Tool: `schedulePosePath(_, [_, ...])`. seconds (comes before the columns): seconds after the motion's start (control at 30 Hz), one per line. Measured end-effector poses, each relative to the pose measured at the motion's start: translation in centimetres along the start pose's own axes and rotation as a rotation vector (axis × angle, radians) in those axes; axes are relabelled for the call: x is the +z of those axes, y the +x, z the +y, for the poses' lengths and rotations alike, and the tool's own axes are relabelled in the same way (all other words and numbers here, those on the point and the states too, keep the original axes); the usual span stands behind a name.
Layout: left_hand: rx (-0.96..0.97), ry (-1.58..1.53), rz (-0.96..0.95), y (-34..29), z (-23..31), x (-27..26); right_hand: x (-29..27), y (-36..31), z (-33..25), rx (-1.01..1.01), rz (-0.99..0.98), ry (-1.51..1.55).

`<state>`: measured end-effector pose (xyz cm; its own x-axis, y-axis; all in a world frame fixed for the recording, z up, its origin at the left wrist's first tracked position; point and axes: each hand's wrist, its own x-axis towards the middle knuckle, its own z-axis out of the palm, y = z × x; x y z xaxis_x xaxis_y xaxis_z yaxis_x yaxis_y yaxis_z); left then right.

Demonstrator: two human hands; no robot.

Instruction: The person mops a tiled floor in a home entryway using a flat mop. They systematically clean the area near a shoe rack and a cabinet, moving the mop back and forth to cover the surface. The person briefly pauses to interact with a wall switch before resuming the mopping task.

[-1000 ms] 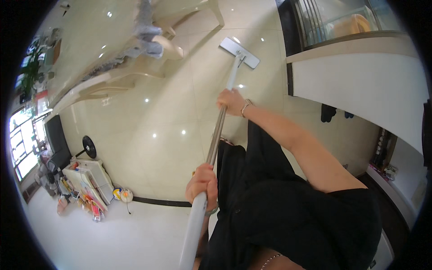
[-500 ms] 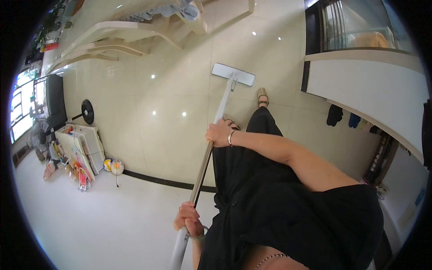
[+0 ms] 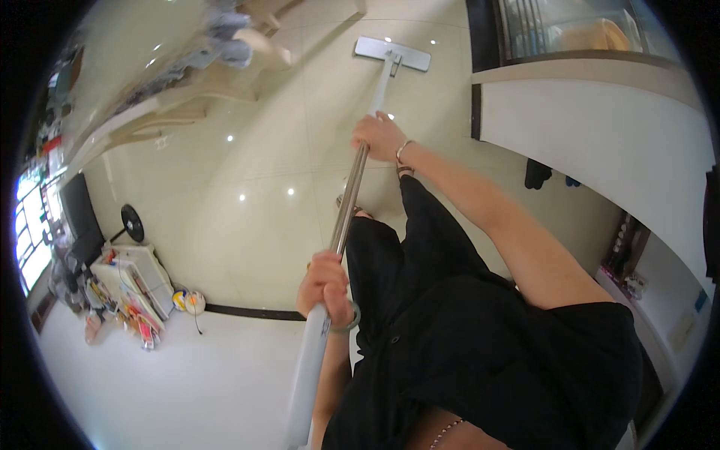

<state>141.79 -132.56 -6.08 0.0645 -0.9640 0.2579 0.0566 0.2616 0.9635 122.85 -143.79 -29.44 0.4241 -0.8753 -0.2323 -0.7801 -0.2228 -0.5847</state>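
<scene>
A flat mop slants across the middle of the view, its pale rectangular head (image 3: 411,58) lying on the tiled floor at the far end. My right hand (image 3: 379,137) is closed around the pole, on the stretch nearer the mop head, with a bracelet at the wrist. Lower on the metal part of the pole (image 3: 351,206), close to the thick white grip (image 3: 306,375), my left hand (image 3: 324,286) wraps its fingers around it. The white grip runs down past my left side to the lower edge.
Pale wooden furniture (image 3: 176,97) with curved legs stands at the far left. A white cabinet (image 3: 585,127) lines the right side, with dark shoes (image 3: 537,174) beneath it. A black round base (image 3: 132,223), a white box (image 3: 142,281) and balls (image 3: 194,302) sit by the left wall.
The mop head and both hands have moved forward, away from my body. My feet and the view have shifted too. Both hands keep their hold on the pole.
</scene>
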Motion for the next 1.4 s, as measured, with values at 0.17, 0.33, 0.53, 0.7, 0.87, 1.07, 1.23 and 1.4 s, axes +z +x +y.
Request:
schedulePosePath(0.17, [0.062,-0.025,-0.204,3.3,-4.4,7.2,-4.9,0.2,8.3,0.154,0.116,0.045])
schedulePosePath(0.33, [0.115,-0.061,-0.379,4.7,-4.7,10.7,-5.9,-1.6,11.5,0.197,0.242,0.109])
schedulePosePath(0.53, [0.054,-0.139,-0.422,2.5,-2.9,9.1,-3.3,-6.4,8.9,0.278,0.426,0.196])
schedulePosePath(0.7, [-0.016,-0.197,-0.502,0.7,-0.4,4.8,0.6,-9.7,4.3,0.325,0.519,0.195])
schedulePosePath(0.87, [-0.045,-0.199,-0.700,-0.2,2.0,-2.6,5.7,-11.2,-2.7,0.398,0.583,0.260])
schedulePosePath(1.07, [-0.098,-0.186,-0.824,1.6,4.7,-15.2,12.9,-8.0,-13.9,0.410,0.686,0.283])
schedulePosePath(1.23, [-0.158,-0.046,-0.793,3.1,9.7,-24.5,16.2,-3.1,-24.7,0.428,0.529,0.291])
schedulePosePath(1.4, [-0.215,0.108,-0.699,4.2,15.3,-28.8,17.2,0.6,-33.2,0.339,0.472,0.407])
